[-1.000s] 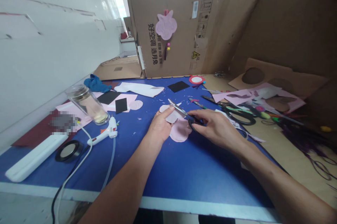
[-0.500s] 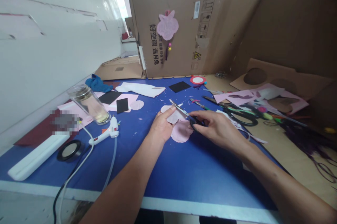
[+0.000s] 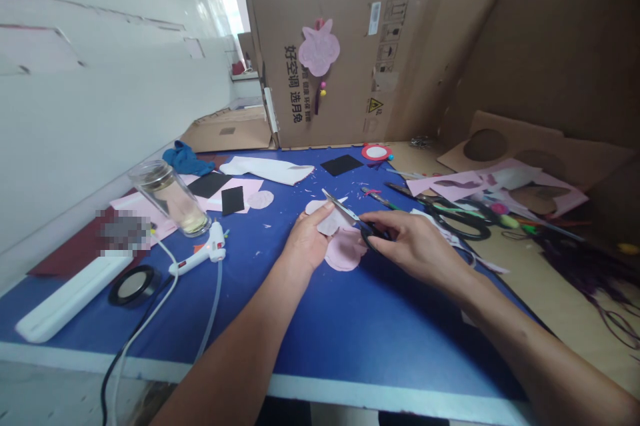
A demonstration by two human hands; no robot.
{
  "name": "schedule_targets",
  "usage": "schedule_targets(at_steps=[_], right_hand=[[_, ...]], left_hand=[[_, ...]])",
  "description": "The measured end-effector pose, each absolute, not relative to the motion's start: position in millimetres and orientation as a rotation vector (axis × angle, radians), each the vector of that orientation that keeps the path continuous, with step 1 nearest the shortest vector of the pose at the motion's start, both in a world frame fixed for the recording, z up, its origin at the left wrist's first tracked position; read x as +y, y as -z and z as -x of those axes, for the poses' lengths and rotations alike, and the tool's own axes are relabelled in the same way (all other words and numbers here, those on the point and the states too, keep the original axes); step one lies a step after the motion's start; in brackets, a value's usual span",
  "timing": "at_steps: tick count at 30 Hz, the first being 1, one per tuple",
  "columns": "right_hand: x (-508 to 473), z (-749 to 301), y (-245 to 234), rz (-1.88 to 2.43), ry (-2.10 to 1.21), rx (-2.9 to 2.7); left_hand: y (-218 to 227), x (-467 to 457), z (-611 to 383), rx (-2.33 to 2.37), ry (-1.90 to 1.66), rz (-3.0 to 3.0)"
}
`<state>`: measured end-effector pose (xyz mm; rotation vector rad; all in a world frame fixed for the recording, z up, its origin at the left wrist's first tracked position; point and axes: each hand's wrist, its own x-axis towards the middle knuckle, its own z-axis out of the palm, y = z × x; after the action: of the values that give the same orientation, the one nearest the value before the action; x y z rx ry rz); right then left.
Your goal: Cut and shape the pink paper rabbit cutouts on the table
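Over the blue tabletop [image 3: 320, 339], my left hand [image 3: 309, 236] is closed on a small pale pink paper piece [image 3: 327, 223], thumb on top. My right hand [image 3: 410, 239] grips the black handles of a pair of scissors [image 3: 350, 213]. Their slightly parted blades point up and left and lie across the paper near my left thumb. Below the two hands a pink scalloped paper shape [image 3: 345, 253] lies on the table, partly covered by the held piece. Tiny paper scraps are scattered beyond the blades.
At left stand a lidded glass of pale liquid [image 3: 173, 199], a white glue gun [image 3: 203, 253] with its cords, and a black tape roll [image 3: 133, 286]. Larger black scissors [image 3: 450, 213] and pink paper offcuts [image 3: 460, 183] lie at right. A tall cardboard panel [image 3: 350, 79] closes the back.
The hands, scissors and paper hold nearly the same place; the blades look slightly more open. Nothing else has visibly moved.
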<state>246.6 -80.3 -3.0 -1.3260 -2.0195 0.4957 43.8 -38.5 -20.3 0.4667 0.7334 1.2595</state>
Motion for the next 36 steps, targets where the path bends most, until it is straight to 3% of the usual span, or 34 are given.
schedule_targets(at_steps=[36], right_hand=[[-83.4,-240.3,5.8,1.376,-0.461,-2.008]], left_hand=[[18.1,-40.3,-44.1,0.727,-1.279,-0.427]])
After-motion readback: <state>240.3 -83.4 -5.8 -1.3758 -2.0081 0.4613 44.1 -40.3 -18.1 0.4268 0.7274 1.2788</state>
